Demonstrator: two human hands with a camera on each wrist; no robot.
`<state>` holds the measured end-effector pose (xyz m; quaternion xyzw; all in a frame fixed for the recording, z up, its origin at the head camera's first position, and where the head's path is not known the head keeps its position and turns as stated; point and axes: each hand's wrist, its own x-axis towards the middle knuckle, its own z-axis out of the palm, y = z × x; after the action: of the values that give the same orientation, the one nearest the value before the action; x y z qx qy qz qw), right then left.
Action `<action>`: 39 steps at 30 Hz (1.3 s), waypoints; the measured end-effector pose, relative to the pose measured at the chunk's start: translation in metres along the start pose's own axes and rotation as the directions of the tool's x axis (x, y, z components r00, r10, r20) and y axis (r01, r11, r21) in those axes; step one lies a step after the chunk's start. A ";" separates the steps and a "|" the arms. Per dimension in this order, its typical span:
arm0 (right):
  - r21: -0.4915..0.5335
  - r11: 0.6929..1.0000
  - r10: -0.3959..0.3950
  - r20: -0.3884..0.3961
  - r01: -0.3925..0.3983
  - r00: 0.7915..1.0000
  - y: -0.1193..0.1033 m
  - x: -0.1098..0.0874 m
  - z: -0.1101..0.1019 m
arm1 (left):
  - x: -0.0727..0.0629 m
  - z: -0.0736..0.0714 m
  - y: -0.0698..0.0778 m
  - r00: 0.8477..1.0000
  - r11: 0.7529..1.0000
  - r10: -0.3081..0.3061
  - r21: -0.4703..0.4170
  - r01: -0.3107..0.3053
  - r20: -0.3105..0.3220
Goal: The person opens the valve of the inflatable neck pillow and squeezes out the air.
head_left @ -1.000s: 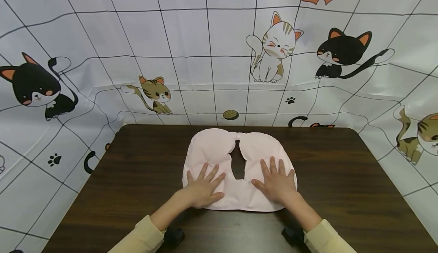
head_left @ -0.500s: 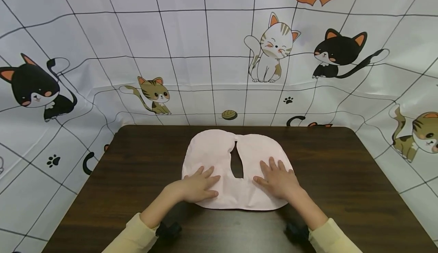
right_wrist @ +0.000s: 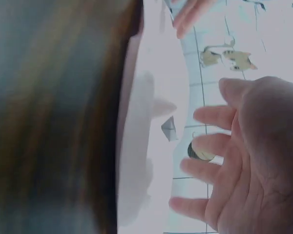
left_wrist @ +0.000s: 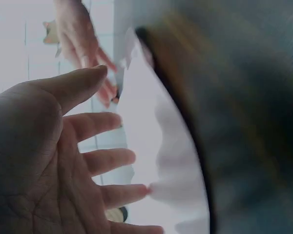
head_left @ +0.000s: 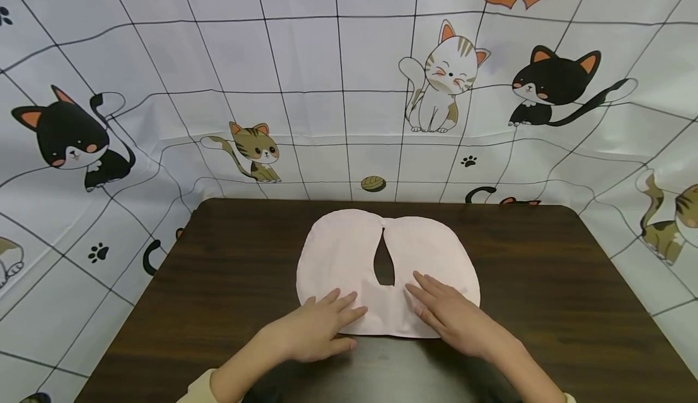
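A pale pink cloth pad [head_left: 343, 251] lies flat on the dark wooden table. Its outline is rounded, with a tapered opening in the middle that narrows toward the far edge. My left hand [head_left: 316, 329] is over its near left part, fingers spread and the thumb past the near edge. Over the near right part is my right hand [head_left: 455, 318], its fingers straight. The left wrist view has the left hand [left_wrist: 83, 161] with outstretched fingers close to the pad [left_wrist: 146, 122]. In the right wrist view the right hand [right_wrist: 254, 161] appears raised beside the pad [right_wrist: 156, 63]. Neither hand grips anything.
The dark brown table [head_left: 545, 288] extends on both sides of the pad. Behind it and at its sides hangs a white sheet [head_left: 305, 57] with a black grid and printed cats.
Both hands have slid toward the near edge of the pad and lifted from lying flat on it. The pad has stayed in place.
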<state>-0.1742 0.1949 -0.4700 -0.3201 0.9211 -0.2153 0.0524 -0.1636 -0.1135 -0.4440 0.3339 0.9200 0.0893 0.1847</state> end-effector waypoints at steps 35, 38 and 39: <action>-0.087 0.994 0.079 0.158 -0.066 0.984 -0.013 -0.016 0.030 | 0.023 0.046 0.014 0.996 0.973 -0.017 0.227 0.037 -0.092; -0.043 0.998 0.053 0.181 -0.046 0.982 -0.011 -0.013 0.019 | 0.026 0.042 0.007 0.991 0.979 0.017 0.203 0.010 -0.132; -0.025 0.999 0.041 0.180 -0.037 0.983 -0.009 -0.011 0.015 | 0.027 0.040 0.004 0.986 0.981 0.035 0.193 -0.003 -0.162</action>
<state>-0.1569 0.1895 -0.4798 -0.3207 0.9209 -0.1745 0.1365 -0.1649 -0.0912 -0.4868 0.3505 0.9332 0.0290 0.0740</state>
